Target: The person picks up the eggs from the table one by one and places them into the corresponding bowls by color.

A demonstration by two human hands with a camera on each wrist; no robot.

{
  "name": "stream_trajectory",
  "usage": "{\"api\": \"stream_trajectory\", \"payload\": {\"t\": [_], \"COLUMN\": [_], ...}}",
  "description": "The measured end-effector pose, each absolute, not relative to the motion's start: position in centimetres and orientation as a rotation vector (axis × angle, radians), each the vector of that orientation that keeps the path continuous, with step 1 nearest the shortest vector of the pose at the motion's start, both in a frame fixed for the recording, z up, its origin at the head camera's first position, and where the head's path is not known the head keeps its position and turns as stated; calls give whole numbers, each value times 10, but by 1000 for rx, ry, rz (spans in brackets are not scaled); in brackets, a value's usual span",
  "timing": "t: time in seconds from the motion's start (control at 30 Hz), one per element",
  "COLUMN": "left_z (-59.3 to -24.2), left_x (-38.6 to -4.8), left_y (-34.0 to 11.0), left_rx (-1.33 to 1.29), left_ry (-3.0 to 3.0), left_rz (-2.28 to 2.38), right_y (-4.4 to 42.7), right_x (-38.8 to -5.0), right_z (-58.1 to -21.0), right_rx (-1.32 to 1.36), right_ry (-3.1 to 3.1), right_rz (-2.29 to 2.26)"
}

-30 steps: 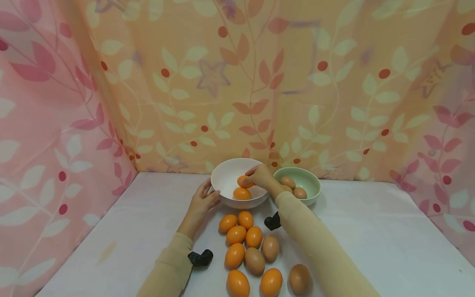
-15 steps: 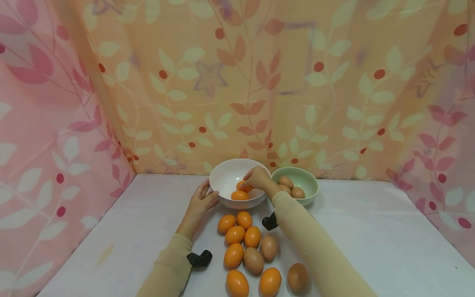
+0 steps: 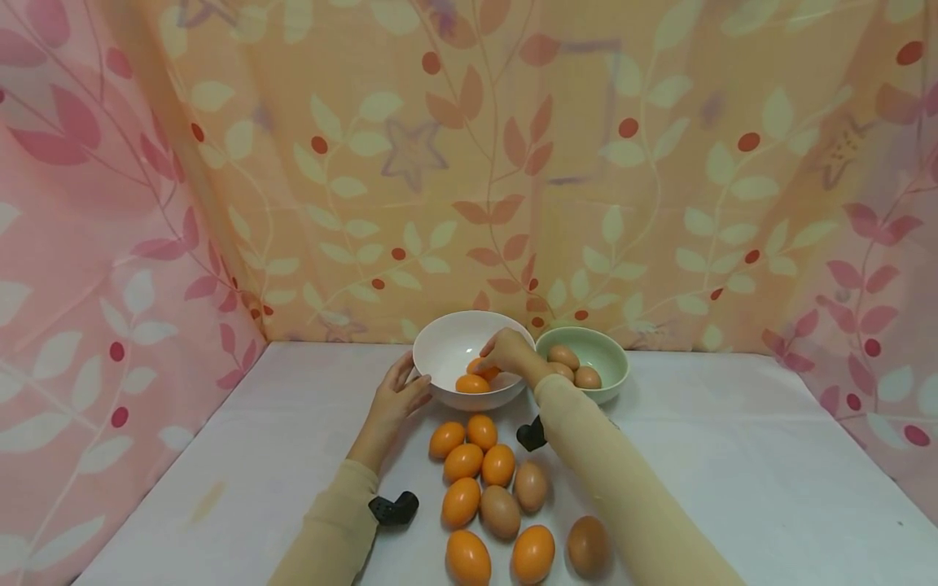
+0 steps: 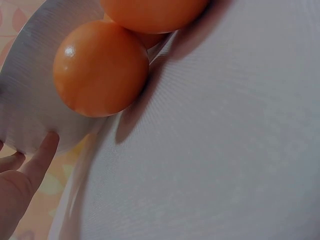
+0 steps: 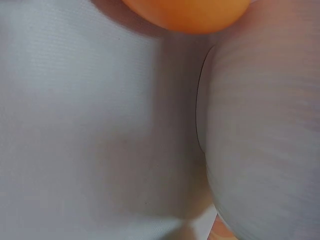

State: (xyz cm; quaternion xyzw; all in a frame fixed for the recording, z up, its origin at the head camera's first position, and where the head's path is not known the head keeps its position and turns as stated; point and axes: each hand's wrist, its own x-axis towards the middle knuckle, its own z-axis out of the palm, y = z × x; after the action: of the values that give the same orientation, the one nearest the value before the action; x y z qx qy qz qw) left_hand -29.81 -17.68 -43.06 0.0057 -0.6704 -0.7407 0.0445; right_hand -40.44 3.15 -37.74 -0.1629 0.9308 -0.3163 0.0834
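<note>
On the white worktop [image 3: 733,456], a white bowl [image 3: 443,350] stands by the far edge, left of centre between the far corners, and the person's right hand [image 3: 509,352] reaches over its right rim with fingertips gripping an orange egg [image 3: 472,369] inside it. A second orange egg [image 3: 472,383] lies in the bowl just nearer the worktop's front edge, beside the gripped one. The left hand [image 3: 396,399] rests against the outside of the bowl's left wall, clenching nothing, its thumb on the side toward the front edge (the left wrist view shows the thumb tip at the outer wall). Right of the white bowl, also by the far edge, a green bowl [image 3: 614,370] contains brown eggs [image 3: 588,378], three of them visible past the right arm. Between the two forearms, a loose cluster of seven orange eggs [image 3: 461,502] and three brown ones runs from just in front of the white bowl toward the front edge, the brown ones lying on its right side. Both arms wear beige sleeves [image 3: 623,472], with a black device [image 3: 393,509] at each wrist. Behind the far edge hangs a leaf-patterned cloth [image 3: 506,179].
</note>
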Motion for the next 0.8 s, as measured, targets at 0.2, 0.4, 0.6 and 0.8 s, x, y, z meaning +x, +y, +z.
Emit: {"api": "stream_trajectory", "payload": {"t": [0.2, 0.4, 0.6, 0.8], "left_z": [-430, -432, -432, -434], "left_x": [-301, -300, -299, -300], "left_y": [-179, -179, -180, -177], "left_rx": [-7, 17, 15, 18], "left_ry": [-2047, -2054, -2064, -2058], "left_rz": [-2260, -2261, -2244, -2253], "right_y": [34, 57, 98, 141], "right_x": [-399, -373, -338, -293], "right_z": [-371, -355, -340, -341], "right_rx": [-519, -582, -651, -676], "right_ry": [2802, 2710, 2612, 2433], "right_rz": [-987, -1208, -1435, -1575]}}
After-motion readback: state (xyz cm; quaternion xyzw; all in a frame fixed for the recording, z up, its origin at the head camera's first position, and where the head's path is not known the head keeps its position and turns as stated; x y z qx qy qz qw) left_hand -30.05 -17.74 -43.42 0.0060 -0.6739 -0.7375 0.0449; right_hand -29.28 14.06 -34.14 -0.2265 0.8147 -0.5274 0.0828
